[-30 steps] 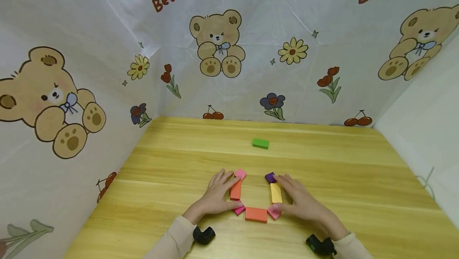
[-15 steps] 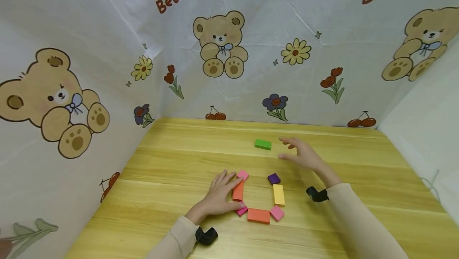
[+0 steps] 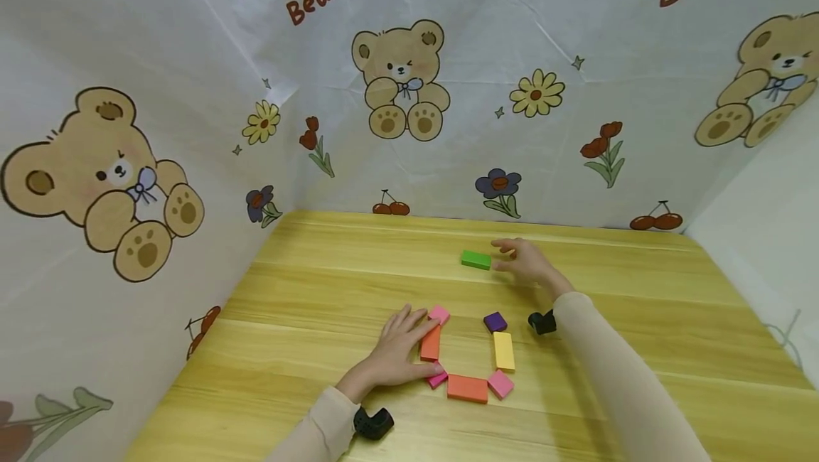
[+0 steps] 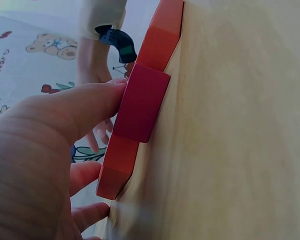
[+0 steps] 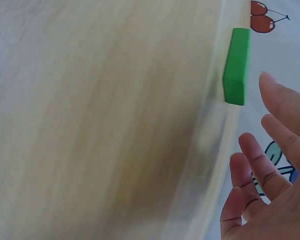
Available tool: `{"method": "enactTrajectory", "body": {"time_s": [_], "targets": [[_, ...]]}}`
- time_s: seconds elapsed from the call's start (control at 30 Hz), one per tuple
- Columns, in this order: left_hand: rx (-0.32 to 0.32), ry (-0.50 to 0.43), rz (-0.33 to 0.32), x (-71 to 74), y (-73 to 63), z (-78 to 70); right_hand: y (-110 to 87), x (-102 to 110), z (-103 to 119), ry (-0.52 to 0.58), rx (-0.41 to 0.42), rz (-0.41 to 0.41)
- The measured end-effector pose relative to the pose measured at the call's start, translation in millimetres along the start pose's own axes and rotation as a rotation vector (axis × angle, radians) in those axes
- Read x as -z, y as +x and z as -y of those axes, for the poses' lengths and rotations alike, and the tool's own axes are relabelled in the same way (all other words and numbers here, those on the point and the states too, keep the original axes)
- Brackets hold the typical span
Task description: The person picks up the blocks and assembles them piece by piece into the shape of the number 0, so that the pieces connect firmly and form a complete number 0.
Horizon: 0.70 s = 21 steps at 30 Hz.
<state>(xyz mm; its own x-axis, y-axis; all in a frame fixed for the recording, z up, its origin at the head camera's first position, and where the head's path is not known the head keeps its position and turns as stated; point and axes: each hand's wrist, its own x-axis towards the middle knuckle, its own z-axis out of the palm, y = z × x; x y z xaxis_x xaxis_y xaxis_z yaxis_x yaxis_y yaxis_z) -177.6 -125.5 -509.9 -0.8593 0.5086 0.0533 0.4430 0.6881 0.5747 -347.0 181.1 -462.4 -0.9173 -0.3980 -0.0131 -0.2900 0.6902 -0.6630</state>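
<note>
On the wooden surface (image 3: 333,291) the right hand (image 3: 526,261) is stretched out beside the green block (image 3: 476,259), which lies alone toward the far edge, well apart from the other pieces. In the head view the fingertips seem to be at the block's right end; the right wrist view shows more, with the fingers (image 5: 282,102) spread and loose, holding nothing, and a small gap between them and the green block (image 5: 236,66).

The left hand (image 3: 399,352) lies flat near the person, fingers straight, against the left side of a U of coloured blocks. Its fingers rest along the upright orange block (image 3: 431,342), with a pink block (image 3: 439,315) at the top of that side and another pink block (image 3: 438,377) at the bottom. The left wrist view brings this close: a finger (image 4: 85,107) presses the side of the pink block (image 4: 141,102), with orange pieces on either side of it. Only the head view shows the remaining pieces: a long orange block (image 3: 467,388) along the bottom, a pink square (image 3: 500,384) at the corner, a yellow block (image 3: 503,350) up the right side and a purple block (image 3: 495,322) above it.
</note>
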Motion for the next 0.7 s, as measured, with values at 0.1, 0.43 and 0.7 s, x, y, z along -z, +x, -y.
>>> {"method": "enactTrajectory", "body": {"time_s": [0.1, 0.43, 0.7], "targets": [[0.002, 0.002, 0.005, 0.4, -0.2, -0.7, 3.7, -5, -4, 0.026, -0.005, 0.011], [0.014, 0.003, 0.015, 2.0, 0.1, -3.1, 11.8, -16, -5, 0.042, 0.028, 0.002], [0.023, 0.001, 0.017, 2.6, -0.5, -3.5, 13.6, -19, -2, 0.000, 0.044, -0.034]]}}
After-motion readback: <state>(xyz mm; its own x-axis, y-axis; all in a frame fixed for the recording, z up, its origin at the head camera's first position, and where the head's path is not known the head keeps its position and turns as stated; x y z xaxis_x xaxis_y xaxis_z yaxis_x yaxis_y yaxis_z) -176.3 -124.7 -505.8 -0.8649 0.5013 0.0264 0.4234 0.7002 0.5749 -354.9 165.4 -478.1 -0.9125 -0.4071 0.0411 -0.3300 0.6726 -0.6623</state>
